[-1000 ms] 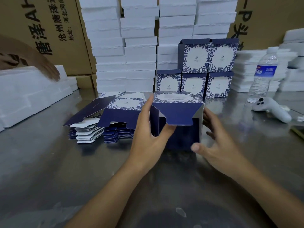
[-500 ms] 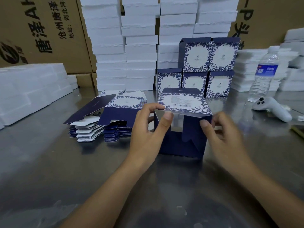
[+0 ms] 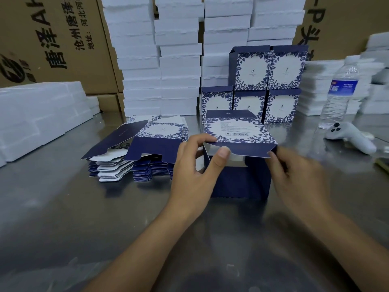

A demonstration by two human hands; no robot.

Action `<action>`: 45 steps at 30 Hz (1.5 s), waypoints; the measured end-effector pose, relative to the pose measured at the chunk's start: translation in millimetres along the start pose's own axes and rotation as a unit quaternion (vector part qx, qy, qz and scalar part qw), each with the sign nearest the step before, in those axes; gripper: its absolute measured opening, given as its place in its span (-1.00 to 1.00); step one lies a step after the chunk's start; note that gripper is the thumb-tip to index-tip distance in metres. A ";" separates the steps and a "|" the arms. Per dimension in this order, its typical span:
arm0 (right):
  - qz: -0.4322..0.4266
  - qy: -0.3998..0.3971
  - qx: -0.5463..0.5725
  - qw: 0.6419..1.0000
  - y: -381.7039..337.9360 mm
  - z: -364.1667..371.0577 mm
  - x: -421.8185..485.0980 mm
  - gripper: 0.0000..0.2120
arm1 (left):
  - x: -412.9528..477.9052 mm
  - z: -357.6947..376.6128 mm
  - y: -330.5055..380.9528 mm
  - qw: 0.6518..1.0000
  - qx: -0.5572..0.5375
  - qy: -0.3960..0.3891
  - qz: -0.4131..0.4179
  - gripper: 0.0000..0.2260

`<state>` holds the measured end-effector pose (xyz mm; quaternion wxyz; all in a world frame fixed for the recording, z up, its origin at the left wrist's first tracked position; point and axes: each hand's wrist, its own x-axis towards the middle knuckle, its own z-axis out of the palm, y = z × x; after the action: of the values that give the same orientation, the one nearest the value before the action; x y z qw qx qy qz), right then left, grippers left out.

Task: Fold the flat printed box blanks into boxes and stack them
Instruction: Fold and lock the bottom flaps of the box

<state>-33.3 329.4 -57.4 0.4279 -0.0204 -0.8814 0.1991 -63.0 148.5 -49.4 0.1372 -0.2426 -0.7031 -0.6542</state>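
A half-folded navy box with blue leaf print stands on the steel table in front of me. Its printed top flap with a barcode lies nearly flat over the opening. My left hand pinches the flap's left front corner, thumb on the tuck edge. My right hand, blurred, touches the flap's right corner with its fingertips. A pile of flat blanks lies to the left. Several finished boxes are stacked in two tiers behind.
Tall stacks of white foam trays line the back, more foam lies at left and right. A water bottle and a white controller sit at right. Brown cartons stand behind.
The box was turned so its printed flap faces up, and the flap has come down over the opening. Both hands moved to its front corners. Another person's hand at far left is gone.
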 end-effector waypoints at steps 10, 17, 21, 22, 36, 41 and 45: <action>-0.010 -0.170 -0.074 0.983 1.9 2.1 -3.9 -0.65 | 2.6 -4.1 2.4 1.000 -0.008 0.026 -0.016 -0.60; -0.004 -0.183 -0.051 0.982 3.1 3.8 -4.6 -0.65 | 2.5 -3.8 1.1 0.999 -0.009 0.031 -0.016 -0.59; 0.002 -0.242 -0.078 0.967 6.7 8.8 -7.9 -0.66 | 3.9 -5.0 -0.2 0.999 -0.002 0.038 -0.023 -0.60; 0.003 -0.243 -0.078 0.967 7.3 9.6 -8.0 -0.66 | 4.0 -4.8 -0.3 0.999 -0.001 0.039 -0.023 -0.60; -0.042 -0.262 -0.076 0.961 13.2 11.3 -5.4 -0.64 | 6.1 -5.5 5.0 0.997 -0.021 0.059 -0.050 -0.56; -0.033 -0.210 -0.052 0.976 8.6 8.6 -5.8 -0.61 | 7.6 -7.6 6.6 0.995 -0.041 0.074 -0.054 -0.61; -0.010 -0.214 -0.060 0.975 7.4 9.9 -6.4 -0.55 | 12.6 -12.4 7.2 0.988 -0.081 0.106 -0.071 -0.64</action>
<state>-37.8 331.6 -70.4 0.2295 0.0055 -0.9630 0.1415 -71.4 138.4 -35.5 0.1443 -0.1315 -0.6447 -0.7390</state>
